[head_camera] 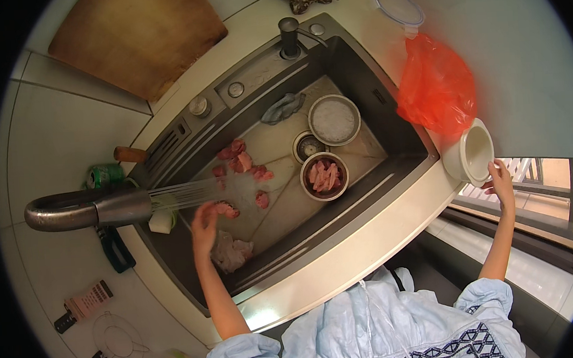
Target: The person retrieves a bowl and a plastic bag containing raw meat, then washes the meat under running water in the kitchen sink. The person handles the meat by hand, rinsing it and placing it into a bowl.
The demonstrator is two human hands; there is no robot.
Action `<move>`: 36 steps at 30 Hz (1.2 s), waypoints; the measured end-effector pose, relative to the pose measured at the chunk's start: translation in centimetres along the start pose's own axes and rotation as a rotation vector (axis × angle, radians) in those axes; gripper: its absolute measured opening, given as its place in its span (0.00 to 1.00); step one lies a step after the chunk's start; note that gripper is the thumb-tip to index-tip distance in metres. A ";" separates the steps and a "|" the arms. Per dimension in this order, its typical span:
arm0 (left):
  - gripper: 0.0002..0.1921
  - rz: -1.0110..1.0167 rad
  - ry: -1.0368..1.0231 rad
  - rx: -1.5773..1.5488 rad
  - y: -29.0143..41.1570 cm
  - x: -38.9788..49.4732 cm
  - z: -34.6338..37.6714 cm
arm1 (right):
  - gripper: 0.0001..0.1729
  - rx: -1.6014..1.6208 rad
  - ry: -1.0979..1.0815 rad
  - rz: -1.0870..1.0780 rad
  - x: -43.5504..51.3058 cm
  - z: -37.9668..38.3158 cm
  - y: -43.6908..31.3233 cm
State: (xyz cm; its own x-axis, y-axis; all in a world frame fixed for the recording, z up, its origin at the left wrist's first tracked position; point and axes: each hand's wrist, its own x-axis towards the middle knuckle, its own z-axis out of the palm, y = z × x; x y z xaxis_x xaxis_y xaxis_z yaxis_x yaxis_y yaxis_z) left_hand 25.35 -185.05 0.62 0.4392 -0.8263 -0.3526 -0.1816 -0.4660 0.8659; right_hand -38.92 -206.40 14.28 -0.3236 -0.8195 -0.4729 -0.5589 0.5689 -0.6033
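Under the running water, my left hand (205, 229) has its fingertips right beside a piece of raw meat (228, 210); whether it grips the piece is unclear. More pieces of raw meat (239, 162) lie on the sink floor nearby. My right hand (500, 181) holds the rim of a tilted white bowl (453, 161) at the sink's right corner. A metal bowl with meat strips (324, 176) sits in the sink (286, 179). Behind it stands a second round bowl (334, 120) with whitish contents, partly over the drain (309, 149).
A pull-down faucet (67, 211) sprays from the left. Crumpled clear plastic (233, 252) and a grey cloth (283, 108) lie in the sink. A red plastic bag (438, 88) and a clear lid (400, 7) are at right. A wooden cutting board (140, 38) leans behind.
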 end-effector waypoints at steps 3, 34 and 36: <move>0.20 0.128 0.327 0.085 2.0 -0.9 -2.7 | 0.25 0.133 -0.101 0.035 0.6 1.0 0.6; 0.33 -0.175 0.434 -0.149 -1.9 2.3 2.6 | 0.22 -0.403 -0.526 -1.014 -16.8 47.3 -18.3; 0.26 -0.085 0.350 0.083 -2.2 4.2 3.3 | 0.23 -0.499 -0.549 -1.001 -16.8 45.9 -19.6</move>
State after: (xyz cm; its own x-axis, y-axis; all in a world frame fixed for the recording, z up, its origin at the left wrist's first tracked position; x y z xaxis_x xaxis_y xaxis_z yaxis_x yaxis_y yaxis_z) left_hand 24.67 -188.55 -3.92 0.7275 -0.6322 -0.2666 -0.1964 -0.5641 0.8020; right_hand 12.51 -200.62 4.54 0.7061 -0.6715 -0.2247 -0.6432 -0.4755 -0.6001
